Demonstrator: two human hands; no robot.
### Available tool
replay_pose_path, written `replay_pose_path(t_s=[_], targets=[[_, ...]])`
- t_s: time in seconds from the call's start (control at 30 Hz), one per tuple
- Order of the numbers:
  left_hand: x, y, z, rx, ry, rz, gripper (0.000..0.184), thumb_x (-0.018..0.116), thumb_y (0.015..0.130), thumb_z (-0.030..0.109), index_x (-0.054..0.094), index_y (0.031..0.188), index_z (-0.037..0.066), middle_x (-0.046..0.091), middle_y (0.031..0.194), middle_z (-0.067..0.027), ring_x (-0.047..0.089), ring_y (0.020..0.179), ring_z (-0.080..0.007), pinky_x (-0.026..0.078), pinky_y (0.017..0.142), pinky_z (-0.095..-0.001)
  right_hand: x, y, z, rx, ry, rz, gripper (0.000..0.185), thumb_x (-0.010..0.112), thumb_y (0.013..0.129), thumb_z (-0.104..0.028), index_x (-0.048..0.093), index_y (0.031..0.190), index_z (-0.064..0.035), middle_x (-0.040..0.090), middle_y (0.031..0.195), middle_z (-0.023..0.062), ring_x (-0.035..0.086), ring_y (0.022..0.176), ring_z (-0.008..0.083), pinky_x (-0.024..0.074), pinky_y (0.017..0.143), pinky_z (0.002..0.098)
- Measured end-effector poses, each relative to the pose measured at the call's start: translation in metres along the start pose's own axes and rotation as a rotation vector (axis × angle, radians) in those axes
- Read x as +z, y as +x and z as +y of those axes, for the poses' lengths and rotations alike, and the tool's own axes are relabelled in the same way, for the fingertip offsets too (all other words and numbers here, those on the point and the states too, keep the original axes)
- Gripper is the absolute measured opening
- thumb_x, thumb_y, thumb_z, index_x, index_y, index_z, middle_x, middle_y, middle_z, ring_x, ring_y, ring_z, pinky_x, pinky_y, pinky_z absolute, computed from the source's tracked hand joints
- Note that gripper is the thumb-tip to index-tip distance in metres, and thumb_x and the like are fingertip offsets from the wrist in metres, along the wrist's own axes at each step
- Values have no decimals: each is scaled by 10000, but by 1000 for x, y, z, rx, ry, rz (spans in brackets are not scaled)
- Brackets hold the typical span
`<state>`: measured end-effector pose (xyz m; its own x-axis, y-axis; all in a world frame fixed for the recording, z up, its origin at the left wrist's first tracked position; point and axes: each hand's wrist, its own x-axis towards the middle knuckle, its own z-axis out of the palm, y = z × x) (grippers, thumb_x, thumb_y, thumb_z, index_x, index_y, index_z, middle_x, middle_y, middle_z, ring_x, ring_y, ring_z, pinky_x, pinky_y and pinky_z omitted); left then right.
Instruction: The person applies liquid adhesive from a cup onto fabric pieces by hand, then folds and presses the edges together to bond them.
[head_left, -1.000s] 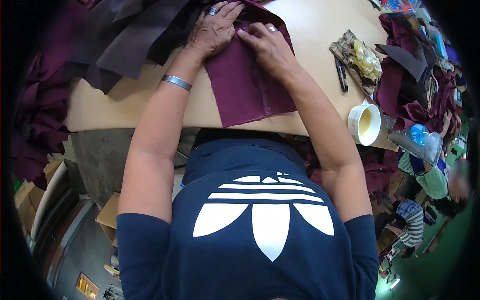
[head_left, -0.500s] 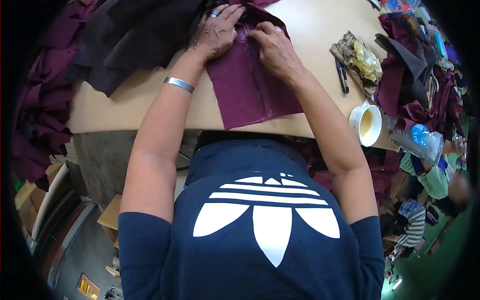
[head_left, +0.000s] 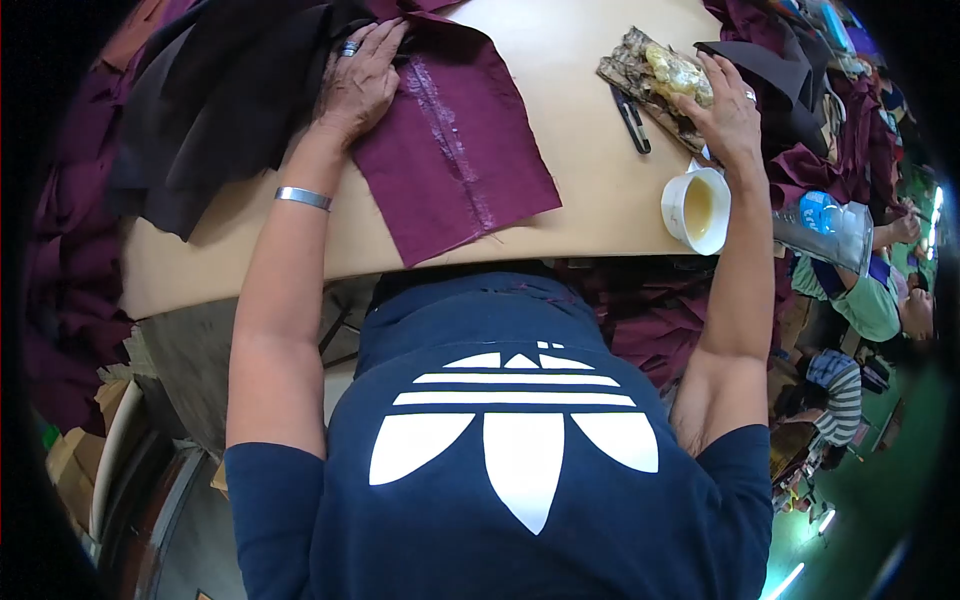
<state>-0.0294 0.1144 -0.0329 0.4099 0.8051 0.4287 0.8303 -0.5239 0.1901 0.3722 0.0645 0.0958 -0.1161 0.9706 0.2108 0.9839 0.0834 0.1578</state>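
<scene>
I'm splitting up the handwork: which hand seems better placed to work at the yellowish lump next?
Likely the right hand: its fingers are at the yellowish lump, while the left hand rests at the maroon cloth.

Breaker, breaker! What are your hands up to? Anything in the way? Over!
Left hand flat on maroon cloth. Right hand at yellow lump. White cup beside right forearm, might get bumped.

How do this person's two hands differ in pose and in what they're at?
The left hand lies fairly flat, fingers close together, on the maroon cloth; the right hand has its thumb and fingers spread apart at the yellowish lump. The left wrist wears a silver band, while none shows on the right wrist. Both hands are bare-skinned and wear a ring.
</scene>
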Motion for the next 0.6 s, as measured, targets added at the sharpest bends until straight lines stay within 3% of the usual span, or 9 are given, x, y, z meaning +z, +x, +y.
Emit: replay_pose_path(t_s=[0.07, 0.17, 0.3, 0.4, 0.5, 0.6], targets=[[-1, -2, 4, -2, -6, -4, 539, 450, 808, 160, 393, 1343, 155, 416, 1366, -33, 377, 1255, -229, 296, 1044, -431, 5, -3, 9, 96, -110, -163, 524, 643, 784, -336, 513, 1242, -118, 473, 1296, 95, 512, 1127, 294, 444, 897, 408], [-4, 0, 5, -14, -7, 11, 531, 455, 808, 159, 404, 1337, 158, 430, 1355, -27, 384, 1249, -229, 303, 1037, -429, 25, -7, 17, -96, -168, 60, 314, 668, 744, -155, 594, 1044, -100, 531, 1177, 98, 601, 913, 294, 497, 781, 390], [-1, 0, 0, -1, -15, 18, 529, 455, 809, 163, 407, 1336, 158, 431, 1355, -21, 382, 1252, -222, 304, 1034, -427, 24, -7, 20, -137, 1, 3, 389, 715, 728, -233, 550, 1027, -47, 493, 1237, 113, 588, 972, 318, 498, 782, 405], [-1, -4, 2, -31, 2, -15, 535, 447, 802, 164, 407, 1335, 143, 420, 1366, -29, 372, 1262, -221, 302, 1038, -419, 39, -7, 24, -182, 60, 269, 519, 745, 692, -208, 523, 1134, -52, 526, 1226, 135, 600, 996, 302, 499, 808, 372], [-4, -1, 1, -8, -19, -12, 546, 440, 792, 153, 404, 1336, 132, 411, 1372, -41, 368, 1266, -234, 305, 1038, -412, 48, -1, 31, 12, 505, -14, 668, 748, 709, -246, 426, 1268, -74, 522, 1238, 194, 519, 1135, 340, 422, 936, 384], [-8, -1, -1, 13, -80, -10, 545, 436, 789, 141, 406, 1333, 116, 420, 1356, -66, 371, 1259, -259, 305, 1041, -406, 57, 4, 42, -70, 378, 158, 734, 762, 694, -240, 398, 1308, -67, 577, 1152, 203, 557, 1086, 332, 436, 910, 351]])
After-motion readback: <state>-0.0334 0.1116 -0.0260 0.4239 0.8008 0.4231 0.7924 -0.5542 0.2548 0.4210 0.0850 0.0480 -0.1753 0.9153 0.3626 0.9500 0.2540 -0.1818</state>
